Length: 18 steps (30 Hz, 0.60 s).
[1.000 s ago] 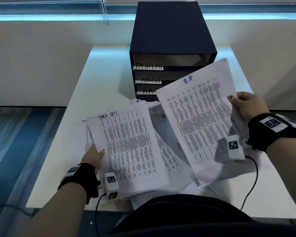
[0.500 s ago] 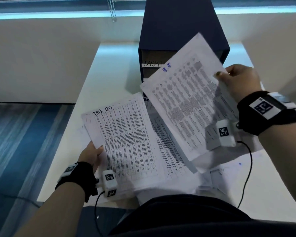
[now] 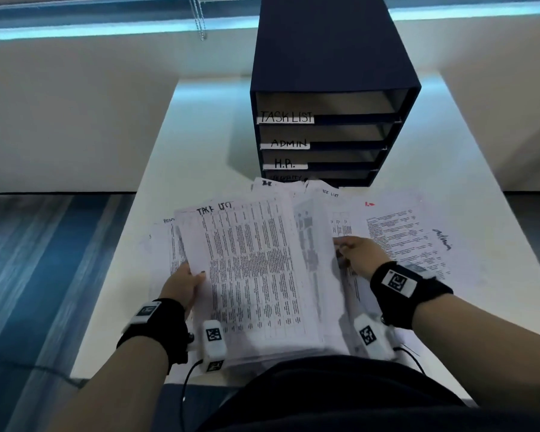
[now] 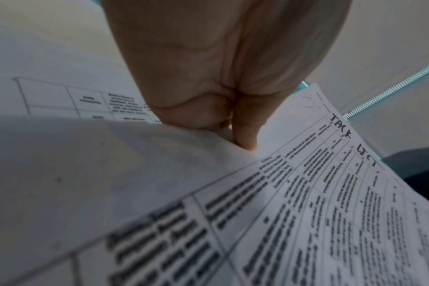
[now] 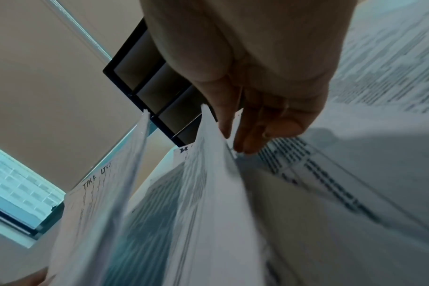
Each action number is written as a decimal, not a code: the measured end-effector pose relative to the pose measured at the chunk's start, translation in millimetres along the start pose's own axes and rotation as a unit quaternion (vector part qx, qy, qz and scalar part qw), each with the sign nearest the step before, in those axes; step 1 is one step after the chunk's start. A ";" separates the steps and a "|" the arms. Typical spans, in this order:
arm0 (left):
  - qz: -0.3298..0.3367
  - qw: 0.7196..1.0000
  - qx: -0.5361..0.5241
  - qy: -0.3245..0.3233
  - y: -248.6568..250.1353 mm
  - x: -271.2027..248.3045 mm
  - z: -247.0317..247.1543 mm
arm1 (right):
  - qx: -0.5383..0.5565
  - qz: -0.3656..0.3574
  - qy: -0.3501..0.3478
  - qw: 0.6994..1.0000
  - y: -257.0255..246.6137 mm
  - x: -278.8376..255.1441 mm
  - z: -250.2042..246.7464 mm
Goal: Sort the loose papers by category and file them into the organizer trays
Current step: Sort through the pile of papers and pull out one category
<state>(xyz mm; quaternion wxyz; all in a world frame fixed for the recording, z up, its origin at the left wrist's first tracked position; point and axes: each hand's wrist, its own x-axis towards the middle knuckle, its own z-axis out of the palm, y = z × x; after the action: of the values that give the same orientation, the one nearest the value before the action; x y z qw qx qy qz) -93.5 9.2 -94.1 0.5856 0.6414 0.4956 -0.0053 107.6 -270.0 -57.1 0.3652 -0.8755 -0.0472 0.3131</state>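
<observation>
The left hand (image 3: 181,283) pinches a "Task List" sheet (image 3: 256,269) by its left edge above the counter (image 3: 200,135), while the right hand's (image 3: 360,255) straight fingers (image 5: 247,133) press into scattered papers (image 3: 412,232) before the organizer (image 3: 331,88).

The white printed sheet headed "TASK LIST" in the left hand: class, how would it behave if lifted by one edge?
The white printed sheet headed "TASK LIST" would probably flop: held at one edge by the left hand, it already curves in the left wrist view. It looks light, a single thin page. Lying on other loose papers, it may slide easily.
</observation>
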 end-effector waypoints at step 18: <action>0.049 0.959 0.280 0.011 8.4 -11.9 24.9 | -0.097 0.082 0.089 0.988 28.0 5.1 -38.0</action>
<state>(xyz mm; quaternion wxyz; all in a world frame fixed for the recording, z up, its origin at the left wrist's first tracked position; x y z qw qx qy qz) -79.9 -15.6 -88.7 0.3766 0.8035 0.4481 -0.1082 129.8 -312.0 -58.0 0.2545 -0.9319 0.0276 0.2569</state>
